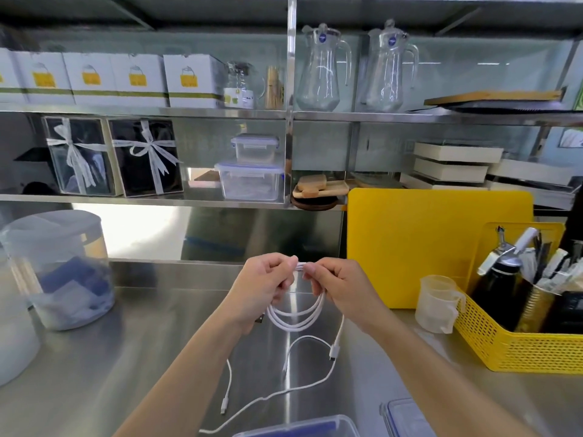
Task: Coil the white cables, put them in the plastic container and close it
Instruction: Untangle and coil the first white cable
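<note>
Counter (142, 342) and shelves (142, 112) are looking like brushed stainless steel, semi-glossy and throwing soft reflections; the cable (296, 320) is showing as smooth white plastic with a slight sheen. Container (303, 428) and lid (400, 417) are reading as clear glossy plastic with blue trim, the cup (437, 304) as frosted translucent plastic, the board (410, 247) as matt yellow plastic. Basket (517, 345) is showing as perforated yellow plastic, and the jugs (321, 67) are looking like clear glossy glass.

Steel counter (94, 373): loose white cable (315, 381), yellow basket (504, 351), measuring cup (437, 305).
</note>
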Motion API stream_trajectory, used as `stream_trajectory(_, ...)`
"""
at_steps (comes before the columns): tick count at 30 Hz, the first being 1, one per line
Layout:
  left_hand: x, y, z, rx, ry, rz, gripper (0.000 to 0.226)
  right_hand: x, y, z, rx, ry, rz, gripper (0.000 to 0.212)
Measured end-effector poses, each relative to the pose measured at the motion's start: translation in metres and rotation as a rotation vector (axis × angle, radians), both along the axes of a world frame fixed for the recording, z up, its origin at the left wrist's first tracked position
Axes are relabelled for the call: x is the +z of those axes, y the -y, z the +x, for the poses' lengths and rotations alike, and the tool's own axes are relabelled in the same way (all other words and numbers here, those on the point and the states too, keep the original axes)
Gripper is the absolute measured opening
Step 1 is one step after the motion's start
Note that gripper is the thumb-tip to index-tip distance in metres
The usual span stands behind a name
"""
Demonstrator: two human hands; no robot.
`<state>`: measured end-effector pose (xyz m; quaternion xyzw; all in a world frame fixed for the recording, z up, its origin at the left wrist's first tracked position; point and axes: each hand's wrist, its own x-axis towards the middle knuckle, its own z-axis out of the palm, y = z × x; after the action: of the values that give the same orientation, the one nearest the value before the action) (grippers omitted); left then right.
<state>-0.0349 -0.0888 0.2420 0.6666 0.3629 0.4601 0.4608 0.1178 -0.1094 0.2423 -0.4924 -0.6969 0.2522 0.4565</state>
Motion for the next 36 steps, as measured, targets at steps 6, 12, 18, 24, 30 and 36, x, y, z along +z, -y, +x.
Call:
stream_trajectory(6,-0.001,-0.013,-0.013,0.154,0.317,-0.073,0.033,-0.001,0.001,0.015,-0.012,0.140,-0.215,0.025)
stream_trajectory(12,-0.017,-0.019,-0.011,0.270,0.201,0.022,0.033,0.010,0.008,0.025,0.166,-0.046,-0.387,0.020)
stream_trajectory(18,-0.024,-0.015,0.001,0.217,0.243,-0.054,0.029,0.019,0.009,0.014,0.146,-0.475,-0.191,0.017)
stream_trajectory(24,-0.026,-0.012,0.005,0.117,0.477,-0.242,0.036,-0.022,0.004,-0.008,-0.178,0.117,0.031,0.020)
stream_trajectory(30,-0.024,-0.006,0.012,0.013,0.581,-0.374,0.035,-0.030,0.003,-0.012,-0.010,-0.257,-0.153,0.041)
stream_trajectory(36,-0.021,-0.010,0.011,0.001,0.622,-0.418,0.031,-0.040,0.002,-0.004,0.096,-0.339,-0.182,0.006)
